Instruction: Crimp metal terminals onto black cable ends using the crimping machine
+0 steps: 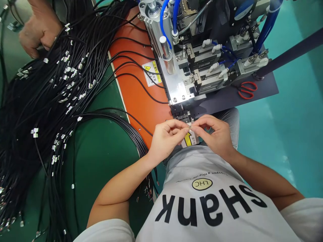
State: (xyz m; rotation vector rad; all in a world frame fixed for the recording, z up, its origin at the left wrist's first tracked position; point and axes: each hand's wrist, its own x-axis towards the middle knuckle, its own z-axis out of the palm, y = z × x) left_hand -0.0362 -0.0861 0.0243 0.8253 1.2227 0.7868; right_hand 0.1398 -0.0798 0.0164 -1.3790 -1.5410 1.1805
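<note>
My left hand (pixel 165 138) is closed in a pinch, with a black cable (pixel 139 124) running in under it from the left. Opposite it, my right hand (pixel 215 135) also pinches, and the two sets of fingertips almost meet. Between them shows a tiny thin bit that looks like the cable's wire end; the fingers hide most of it. Both hands are just in front of the machine's black fixture (pixel 184 114), above a white label with a yellow arrow (pixel 188 139).
A metal press machine (pixel 181 80) with blue air hoses stands ahead on an orange base (pixel 136 80). Many black cables with metal connectors (pixel 73 74) cover the green table (pixel 101 161) at left. Another person's hand (pixel 40 30) touches the pile. Red-handled scissors (pixel 247 90) lie at right.
</note>
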